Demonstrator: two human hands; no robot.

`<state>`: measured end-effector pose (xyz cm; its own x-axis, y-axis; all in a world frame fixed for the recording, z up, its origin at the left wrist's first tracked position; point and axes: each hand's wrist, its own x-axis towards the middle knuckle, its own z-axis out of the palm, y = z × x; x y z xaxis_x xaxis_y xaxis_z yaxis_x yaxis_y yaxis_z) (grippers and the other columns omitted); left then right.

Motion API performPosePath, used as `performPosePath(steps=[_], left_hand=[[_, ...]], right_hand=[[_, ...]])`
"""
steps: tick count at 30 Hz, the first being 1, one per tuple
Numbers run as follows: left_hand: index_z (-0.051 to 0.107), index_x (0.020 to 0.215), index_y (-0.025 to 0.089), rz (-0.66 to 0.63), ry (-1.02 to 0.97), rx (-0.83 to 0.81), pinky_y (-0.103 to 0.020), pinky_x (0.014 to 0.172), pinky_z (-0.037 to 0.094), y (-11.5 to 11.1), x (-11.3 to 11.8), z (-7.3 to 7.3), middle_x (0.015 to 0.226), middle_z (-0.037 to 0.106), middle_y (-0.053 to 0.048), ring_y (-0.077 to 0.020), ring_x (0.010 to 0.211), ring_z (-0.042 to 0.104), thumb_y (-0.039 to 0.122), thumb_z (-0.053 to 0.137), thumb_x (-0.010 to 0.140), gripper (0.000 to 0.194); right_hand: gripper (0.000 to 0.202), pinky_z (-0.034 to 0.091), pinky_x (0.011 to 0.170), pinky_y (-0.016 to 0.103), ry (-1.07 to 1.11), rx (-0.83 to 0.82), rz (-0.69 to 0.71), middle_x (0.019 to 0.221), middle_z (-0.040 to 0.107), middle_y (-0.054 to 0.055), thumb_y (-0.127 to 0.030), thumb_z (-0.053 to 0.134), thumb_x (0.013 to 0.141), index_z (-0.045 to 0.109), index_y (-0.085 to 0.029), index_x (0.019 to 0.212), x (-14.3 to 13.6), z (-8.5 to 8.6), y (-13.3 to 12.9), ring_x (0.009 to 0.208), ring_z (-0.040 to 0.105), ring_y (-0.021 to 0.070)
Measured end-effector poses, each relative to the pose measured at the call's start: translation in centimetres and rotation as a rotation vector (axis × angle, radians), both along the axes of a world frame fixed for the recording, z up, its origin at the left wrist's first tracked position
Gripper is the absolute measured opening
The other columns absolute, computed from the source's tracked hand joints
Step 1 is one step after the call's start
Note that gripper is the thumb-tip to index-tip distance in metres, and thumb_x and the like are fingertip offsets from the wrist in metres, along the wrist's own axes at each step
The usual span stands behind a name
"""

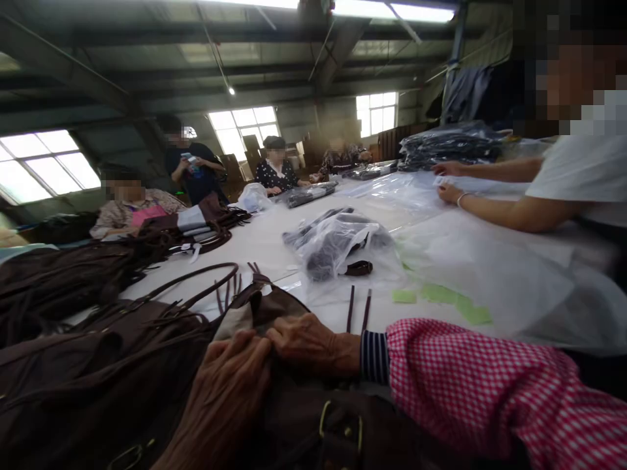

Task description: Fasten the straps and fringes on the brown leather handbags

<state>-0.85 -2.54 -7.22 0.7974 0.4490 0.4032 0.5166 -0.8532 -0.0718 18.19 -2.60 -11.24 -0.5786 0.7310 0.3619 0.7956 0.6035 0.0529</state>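
One dark brown bag (289,398) lies under the left hand (230,382) and the right hand (306,343) in the head view. Their fingers bend, close together, against its opening beside the beige lining (239,320); whether they clamp it, one cannot tell. Beyond the fingers, a plastic-wrapped bundle (328,251) rests on the white surface (267,241); to their left lie more brown bags (98,372).

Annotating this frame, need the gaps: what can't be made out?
All head view:
- Exact grip of left hand and right hand: the hands themselves cover it.
- Lower part of the brown bag under them: cut off by bottom edge.
- Item inside the translucent plastic bag: veiled by film.
- Any print on green slips: too small, blurred.
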Motion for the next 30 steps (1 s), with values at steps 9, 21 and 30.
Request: performPosePath(steps=[9,21,30], left_hand=[[0.067,0.099,0.031,0.083,0.029,-0.199,-0.037,0.085,0.032,0.6,-0.3,0.1,0.093,0.068,0.004,-0.0205,0.097,0.056,0.028,0.057,0.096,0.011],[0.074,0.083,0.031,0.048,-0.001,-0.352,-0.036,0.076,0.029,-1.1,1.6,0.2,0.079,0.069,0.003,-0.023,0.089,0.055,0.025,0.07,0.086,0.008],[0.063,0.081,0.022,0.0,-0.028,-0.261,-0.039,0.078,0.027,-2.0,1.6,-0.9,0.081,0.065,0.001,-0.0227,0.088,0.052,0.015,0.066,0.086,0.009]], right_hand=[[0.011,0.034,0.055,0.027,0.034,-0.262,0.114,0.091,0.068,0.006,-0.02,0.057,0.09,0.056,-0.015,0.099,2.5,1.3,-2.7,0.071,0.057,0.0163],[0.015,0.048,0.075,0.026,0.51,-0.304,0.055,0.09,0.073,0.004,-0.007,0.06,0.083,0.065,-0.016,0.094,2.1,0.7,-6.1,0.086,0.068,0.0186],[0.018,0.051,0.094,0.041,0.39,-0.016,-0.382,0.109,0.068,0.01,-0.016,0.055,0.095,0.064,-0.018,0.11,12.2,2.5,-11.0,0.107,0.062,0.0249]])
